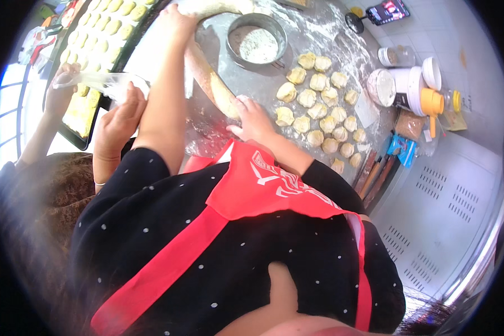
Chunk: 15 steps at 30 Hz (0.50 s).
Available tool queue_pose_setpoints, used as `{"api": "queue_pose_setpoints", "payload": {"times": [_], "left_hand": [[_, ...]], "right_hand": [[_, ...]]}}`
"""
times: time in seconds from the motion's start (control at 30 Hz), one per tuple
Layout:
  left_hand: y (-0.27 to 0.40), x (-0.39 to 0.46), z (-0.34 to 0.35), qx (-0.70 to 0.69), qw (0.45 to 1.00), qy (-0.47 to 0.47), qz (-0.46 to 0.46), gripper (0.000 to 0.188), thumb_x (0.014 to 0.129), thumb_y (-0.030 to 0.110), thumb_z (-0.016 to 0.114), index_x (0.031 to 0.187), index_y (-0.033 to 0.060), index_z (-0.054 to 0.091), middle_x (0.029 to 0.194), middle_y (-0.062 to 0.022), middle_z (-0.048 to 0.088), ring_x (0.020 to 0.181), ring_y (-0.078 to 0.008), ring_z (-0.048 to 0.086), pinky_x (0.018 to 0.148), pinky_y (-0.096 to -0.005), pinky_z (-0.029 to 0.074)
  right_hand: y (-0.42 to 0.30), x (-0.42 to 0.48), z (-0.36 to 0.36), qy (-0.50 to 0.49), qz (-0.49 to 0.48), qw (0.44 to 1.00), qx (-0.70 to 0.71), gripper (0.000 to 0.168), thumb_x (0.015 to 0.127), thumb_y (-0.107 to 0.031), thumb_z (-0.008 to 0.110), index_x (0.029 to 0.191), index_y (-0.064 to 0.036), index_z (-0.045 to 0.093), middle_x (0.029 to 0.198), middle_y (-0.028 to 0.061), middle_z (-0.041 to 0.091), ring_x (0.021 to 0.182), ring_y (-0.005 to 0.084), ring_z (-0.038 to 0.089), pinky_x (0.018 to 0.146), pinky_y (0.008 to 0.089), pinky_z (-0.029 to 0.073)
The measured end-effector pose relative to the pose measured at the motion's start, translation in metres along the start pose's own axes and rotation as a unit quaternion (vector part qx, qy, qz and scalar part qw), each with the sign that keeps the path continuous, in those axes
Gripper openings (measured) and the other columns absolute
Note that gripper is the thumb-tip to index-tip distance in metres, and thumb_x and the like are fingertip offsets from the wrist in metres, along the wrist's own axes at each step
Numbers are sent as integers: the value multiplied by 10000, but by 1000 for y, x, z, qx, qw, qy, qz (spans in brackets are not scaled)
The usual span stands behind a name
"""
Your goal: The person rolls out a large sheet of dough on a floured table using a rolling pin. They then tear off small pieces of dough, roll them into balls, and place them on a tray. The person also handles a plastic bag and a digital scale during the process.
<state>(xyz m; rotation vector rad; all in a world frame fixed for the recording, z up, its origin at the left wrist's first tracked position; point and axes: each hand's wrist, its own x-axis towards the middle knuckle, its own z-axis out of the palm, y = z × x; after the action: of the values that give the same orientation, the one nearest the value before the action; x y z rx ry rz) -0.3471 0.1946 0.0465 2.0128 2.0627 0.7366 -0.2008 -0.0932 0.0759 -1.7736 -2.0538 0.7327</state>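
A long floured rope of dough (pixel 212 84) lies on the floured metal worktop (pixel 218 38) in front of me. My right hand (pixel 252 119) rests against its near end, thumb held apart from the fingers. Reaching far forward, my left hand (pixel 178 23) is at the rope's far part, where more dough (pixel 222 7) continues to the right; its grip is partly hidden. Right of the rope sits a round metal sieve (pixel 257 41) with flour in it. Several small pleated dough balls (pixel 319 82) are spread over the worktop beyond my right hand.
At left, another person's hands (pixel 124 111) hold a clear plastic bag (pixel 109 84) beside a baking tray (pixel 84 140) of shaped dough pieces. Along the right wall stand white tubs (pixel 407 90), an orange-handled container (pixel 431 101) and a phone (pixel 388 11) on a stand. Rolling pins (pixel 371 178) lie at the right edge.
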Motion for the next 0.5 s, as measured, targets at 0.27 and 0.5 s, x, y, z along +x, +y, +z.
{"api": "queue_pose_setpoints", "payload": {"times": [0.27, 0.5], "left_hand": [[-1, 5, 50, 51, 989, -126, -52, 573, 797, 228, 589, 1307, 23, 429, 1319, -230, 447, 1245, -371, 411, 1011, -448, 363], [-39, -69, 50, -141, 967, -125, -171, 498, 806, 103, 542, 1263, -59, 430, 1219, -285, 520, 1145, -382, 521, 981, -403, 401]], "right_hand": [[10, 11, 22, -69, 67, 995, -29, 683, 749, -86, 626, 1379, -141, 370, 1072, 177, 525, 982, 369, 545, 838, 424, 460], [21, -40, 12, -123, 47, 991, -11, 639, 717, -51, 612, 1329, -147, 457, 1014, 170, 565, 969, 339, 553, 834, 404, 463]]}}
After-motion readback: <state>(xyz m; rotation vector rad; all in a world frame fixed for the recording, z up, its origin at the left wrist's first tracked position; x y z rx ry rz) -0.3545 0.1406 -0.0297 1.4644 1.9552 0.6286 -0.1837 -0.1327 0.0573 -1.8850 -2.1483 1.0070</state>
